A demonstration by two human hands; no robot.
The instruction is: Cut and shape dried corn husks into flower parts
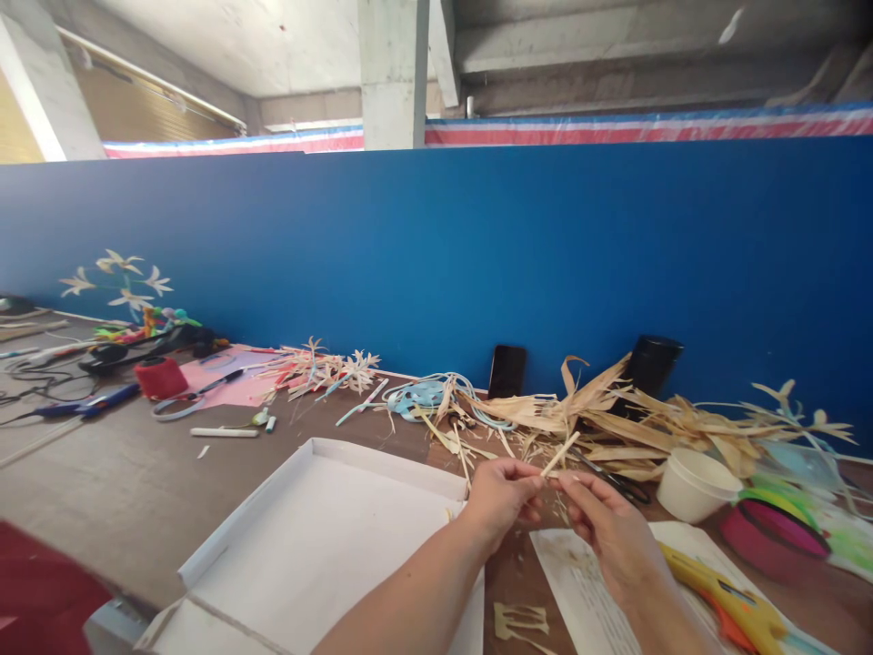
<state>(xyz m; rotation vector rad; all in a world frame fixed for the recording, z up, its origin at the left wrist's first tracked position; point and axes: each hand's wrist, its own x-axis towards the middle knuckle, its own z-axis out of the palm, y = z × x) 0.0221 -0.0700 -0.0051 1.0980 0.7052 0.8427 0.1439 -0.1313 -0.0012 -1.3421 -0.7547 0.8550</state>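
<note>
A narrow, pale strip of dried corn husk sticks up at a slant between my two hands, above the brown table. My left hand pinches it near its lower end with thumb and forefinger. From the other side, my right hand closes thumb and fingertips at the same end, almost touching the left fingertips. Fingers partly hide the lower end. Just beyond lie a heap of dried corn husks and a pair of dark-handled scissors, partly covered by my right hand.
An open white box lies beneath my left forearm. To the right are a paper cup, a yellow glue gun, a pink tape roll and printed paper. A phone leans against the blue partition. Husk flowers lie further left.
</note>
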